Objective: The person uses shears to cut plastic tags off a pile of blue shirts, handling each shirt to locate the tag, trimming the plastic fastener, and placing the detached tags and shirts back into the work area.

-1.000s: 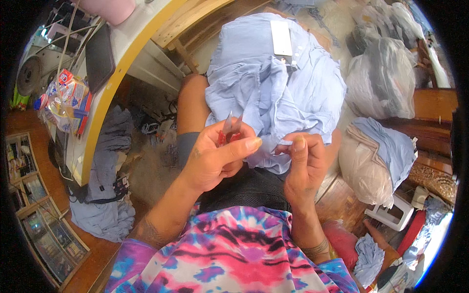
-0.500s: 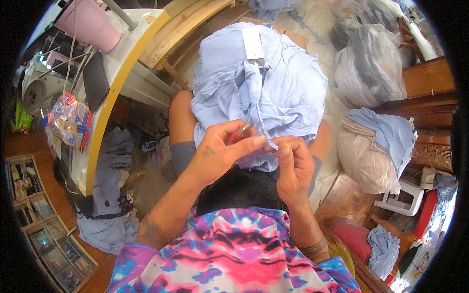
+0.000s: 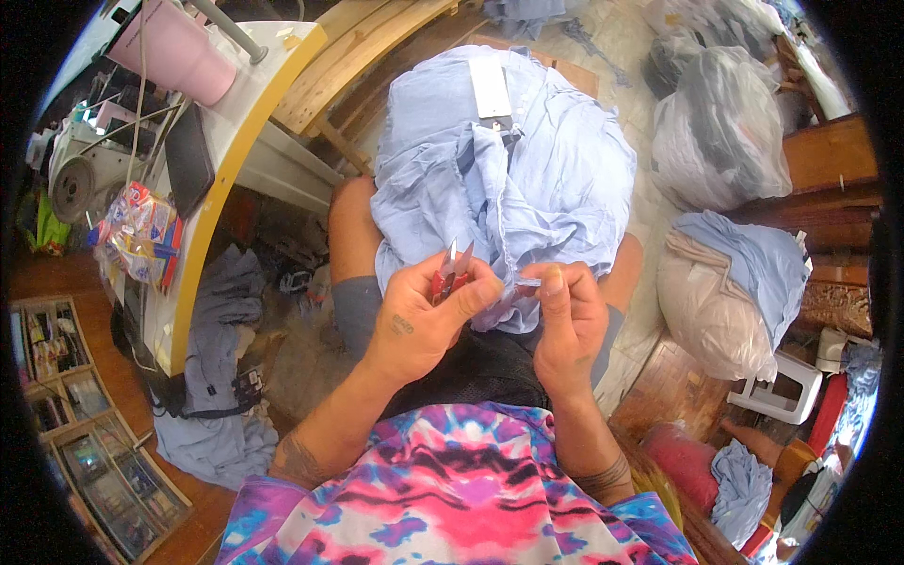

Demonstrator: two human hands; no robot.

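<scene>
Across my lap lies a pile of light blue fabric [image 3: 565,160], a garment with a white hang tag [image 3: 488,87] near its far side. My left hand [image 3: 428,306] is closed around small red-handled thread snips [image 3: 454,273]. Their blades point away from me and stand slightly apart. Just to the right, my right hand [image 3: 570,320] pinches a narrow end of the garment between thumb and fingers. A small gap separates the two hands, over the near edge of the cloth. What lies under my curled fingers is hidden.
A white table with a yellow edge [image 3: 247,141] stands at my left, bearing a pink tumbler [image 3: 179,52], a dark phone-like slab [image 3: 191,158] and a colourful packet [image 3: 139,231]. Stuffed plastic bags [image 3: 720,132] and a white stool [image 3: 777,391] are at my right.
My left hand has drawn slightly left, off the cloth, and the snips have turned so their blades show more plainly. My right hand keeps its pinch on the fabric.
</scene>
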